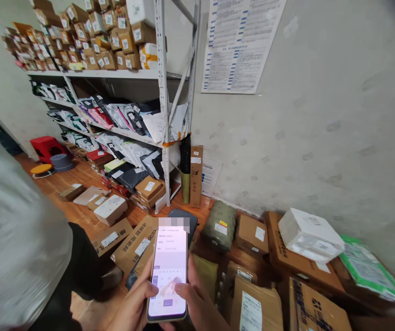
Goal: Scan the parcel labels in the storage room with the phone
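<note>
A lit smartphone (169, 262) is held upright in both hands at the bottom middle of the head view. My left hand (138, 294) wraps round its left edge, the thumb resting on the lower part of the screen. From the other side my right hand (193, 294) grips the right edge, its thumb over the on-screen keyboard. Lines of text show on the upper screen, too small to read, and the top is blurred out. Beyond the phone lie cardboard boxes (137, 241) and a dark flat parcel (192, 223) on the floor.
Metal shelving (114, 73) full of labelled parcels stands at the left. A person in a white shirt (18, 230) is close on my left. Boxes line the wall at right, with a white foam box (309, 234) and a green package (373, 266). A red stool (48, 149) stands farther back.
</note>
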A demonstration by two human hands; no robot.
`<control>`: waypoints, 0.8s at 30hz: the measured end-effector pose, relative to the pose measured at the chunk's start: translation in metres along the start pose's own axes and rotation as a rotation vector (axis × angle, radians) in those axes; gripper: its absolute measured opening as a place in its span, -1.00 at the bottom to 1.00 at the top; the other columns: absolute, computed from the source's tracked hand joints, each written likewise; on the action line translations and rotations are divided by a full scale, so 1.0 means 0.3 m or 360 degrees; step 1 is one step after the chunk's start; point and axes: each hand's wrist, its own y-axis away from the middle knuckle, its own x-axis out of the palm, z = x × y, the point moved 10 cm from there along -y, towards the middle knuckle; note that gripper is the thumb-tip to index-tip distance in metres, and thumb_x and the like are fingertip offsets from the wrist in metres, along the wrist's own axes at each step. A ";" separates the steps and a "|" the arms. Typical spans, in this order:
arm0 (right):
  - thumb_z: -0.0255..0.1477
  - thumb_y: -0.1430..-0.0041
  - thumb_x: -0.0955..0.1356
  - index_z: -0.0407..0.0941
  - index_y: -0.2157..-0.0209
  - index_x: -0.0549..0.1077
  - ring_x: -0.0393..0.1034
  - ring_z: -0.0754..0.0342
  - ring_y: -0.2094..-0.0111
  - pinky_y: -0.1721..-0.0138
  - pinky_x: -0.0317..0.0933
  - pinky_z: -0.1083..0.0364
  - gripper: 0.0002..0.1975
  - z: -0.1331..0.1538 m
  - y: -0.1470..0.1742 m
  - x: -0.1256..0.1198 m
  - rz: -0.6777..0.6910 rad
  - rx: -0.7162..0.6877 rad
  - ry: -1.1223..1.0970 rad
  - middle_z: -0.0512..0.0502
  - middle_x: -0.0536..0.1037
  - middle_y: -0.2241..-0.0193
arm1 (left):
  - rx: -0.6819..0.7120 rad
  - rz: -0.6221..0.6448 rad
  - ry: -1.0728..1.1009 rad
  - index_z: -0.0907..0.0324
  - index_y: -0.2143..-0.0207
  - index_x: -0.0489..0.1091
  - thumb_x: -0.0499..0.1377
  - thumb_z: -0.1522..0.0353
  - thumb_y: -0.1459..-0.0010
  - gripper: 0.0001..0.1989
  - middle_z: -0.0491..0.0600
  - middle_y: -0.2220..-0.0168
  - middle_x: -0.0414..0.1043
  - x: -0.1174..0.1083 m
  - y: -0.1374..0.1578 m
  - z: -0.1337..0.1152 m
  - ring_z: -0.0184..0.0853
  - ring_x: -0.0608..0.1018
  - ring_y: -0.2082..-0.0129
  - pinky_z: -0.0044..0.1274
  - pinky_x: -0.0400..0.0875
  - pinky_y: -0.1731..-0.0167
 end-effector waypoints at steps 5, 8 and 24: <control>-0.32 0.05 0.37 -0.08 -0.14 0.15 0.37 -0.10 0.09 0.21 0.33 0.00 -0.31 -0.006 0.003 -0.002 -0.0027 0.0069 -0.0030 -0.17 0.45 0.02 | -0.0027 0.0071 0.0062 0.01 -0.32 -0.34 0.05 0.47 -0.05 -0.14 0.11 -0.01 0.43 -0.009 -0.009 0.016 -0.04 0.58 0.26 -0.46 0.48 0.63; -0.31 0.06 0.38 -0.09 -0.16 0.13 0.36 -0.11 0.05 0.15 0.32 -0.03 -0.28 -0.018 0.006 -0.013 -0.0061 0.0094 -0.0037 -0.17 0.45 0.00 | -0.0027 0.0033 0.0122 0.07 -0.32 -0.30 0.09 0.41 -0.07 -0.16 0.11 -0.02 0.42 -0.013 -0.017 0.017 -0.04 0.56 0.18 -0.47 0.49 0.54; -0.11 0.06 0.40 -0.12 -0.13 0.21 0.40 -0.15 0.06 0.12 0.33 -0.08 -0.25 -0.049 -0.013 -0.037 -0.0226 -0.0020 -0.0190 -0.21 0.53 0.09 | -0.0084 0.0238 0.0226 -0.01 -0.30 -0.16 0.09 0.46 -0.05 -0.21 -0.01 -0.06 0.41 -0.062 -0.037 0.060 -0.09 0.49 0.02 -0.36 0.47 0.15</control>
